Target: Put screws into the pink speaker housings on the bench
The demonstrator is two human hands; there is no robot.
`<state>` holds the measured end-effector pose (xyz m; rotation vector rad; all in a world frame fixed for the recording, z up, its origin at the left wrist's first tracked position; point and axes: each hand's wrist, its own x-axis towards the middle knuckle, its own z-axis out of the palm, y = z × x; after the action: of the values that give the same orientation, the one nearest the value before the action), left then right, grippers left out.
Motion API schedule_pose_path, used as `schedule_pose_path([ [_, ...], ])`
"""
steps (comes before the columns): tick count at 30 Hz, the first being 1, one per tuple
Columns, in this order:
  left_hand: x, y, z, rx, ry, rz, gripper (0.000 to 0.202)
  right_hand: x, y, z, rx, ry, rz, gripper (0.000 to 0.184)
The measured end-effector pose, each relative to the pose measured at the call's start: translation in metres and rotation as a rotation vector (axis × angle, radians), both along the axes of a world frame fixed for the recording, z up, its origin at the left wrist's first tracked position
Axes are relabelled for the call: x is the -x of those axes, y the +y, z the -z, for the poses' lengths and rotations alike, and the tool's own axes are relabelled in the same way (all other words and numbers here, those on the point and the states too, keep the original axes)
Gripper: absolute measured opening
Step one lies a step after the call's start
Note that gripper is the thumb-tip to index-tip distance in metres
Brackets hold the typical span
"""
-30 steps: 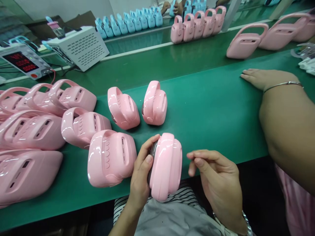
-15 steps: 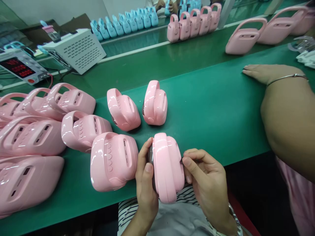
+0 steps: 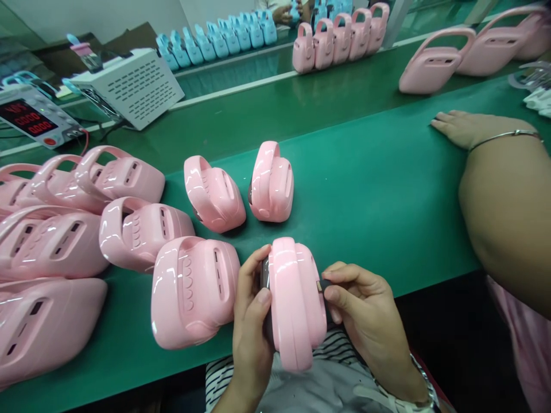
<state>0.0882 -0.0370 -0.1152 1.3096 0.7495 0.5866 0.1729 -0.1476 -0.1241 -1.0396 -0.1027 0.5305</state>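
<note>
My left hand [image 3: 253,310] is closed round the dark front of a pink portable speaker [image 3: 297,304], which it holds upright above the table's near edge with the handle towards me. Between the thumb and fingers of my right hand [image 3: 361,312] is a small black USB stick [image 3: 325,284] with a gold-coloured metal end. That end is at the ported side of the held speaker; whether it sits inside a slot I cannot make out. Just left of my left hand stands another pink speaker [image 3: 198,295], and beyond my hands is one more pink speaker [image 3: 272,183].
Several pink speakers [image 3: 60,241] crowd the left of the green table [image 3: 365,201]. A power supply [image 3: 32,117] and a grey vented box [image 3: 138,86] stand behind them. A co-worker's arm [image 3: 503,166] rests at right. Blue speakers [image 3: 228,37] line the back.
My right hand has drawn slightly away from the speaker's side, so the metal end of the USB stick now shows. The held speaker sits slightly lower in view.
</note>
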Motion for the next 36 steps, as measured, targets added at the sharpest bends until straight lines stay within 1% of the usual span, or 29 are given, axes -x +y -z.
schedule_pose_path([
  [4,-0.009,0.006,-0.014,0.037,0.015,0.064,0.034,0.003,0.002,0.000,-0.041,0.066,0.027,0.016],
  [7,-0.013,0.007,-0.018,0.061,0.079,0.069,0.033,0.005,0.001,-0.001,-0.056,0.073,0.038,0.016],
  [11,-0.013,0.006,-0.016,0.047,0.113,0.059,0.034,0.006,0.001,-0.002,-0.068,0.043,0.051,0.014],
  [17,-0.013,0.005,-0.012,0.065,0.055,0.077,0.034,0.006,0.001,-0.002,-0.066,0.035,0.049,0.016],
  [22,-0.010,0.005,-0.009,0.057,0.042,0.093,0.034,0.004,-0.002,-0.001,-0.026,-0.052,0.047,0.015],
  [26,-0.008,0.006,-0.009,0.059,0.016,0.122,0.035,0.000,-0.006,0.003,0.031,-0.086,-0.018,0.016],
  [28,-0.007,0.007,-0.010,0.078,-0.019,0.170,0.041,-0.003,-0.007,0.004,0.069,-0.090,-0.047,0.019],
  [31,-0.007,0.009,-0.009,0.098,-0.024,0.257,0.049,-0.012,-0.007,0.000,0.072,-0.118,-0.105,0.022],
  [34,-0.007,0.011,-0.005,0.107,-0.043,0.338,0.046,-0.025,-0.008,-0.008,0.091,-0.129,-0.255,0.027],
  [36,-0.008,0.011,-0.003,0.125,-0.071,0.378,0.045,-0.034,-0.009,-0.014,0.119,-0.040,-0.385,0.034],
])
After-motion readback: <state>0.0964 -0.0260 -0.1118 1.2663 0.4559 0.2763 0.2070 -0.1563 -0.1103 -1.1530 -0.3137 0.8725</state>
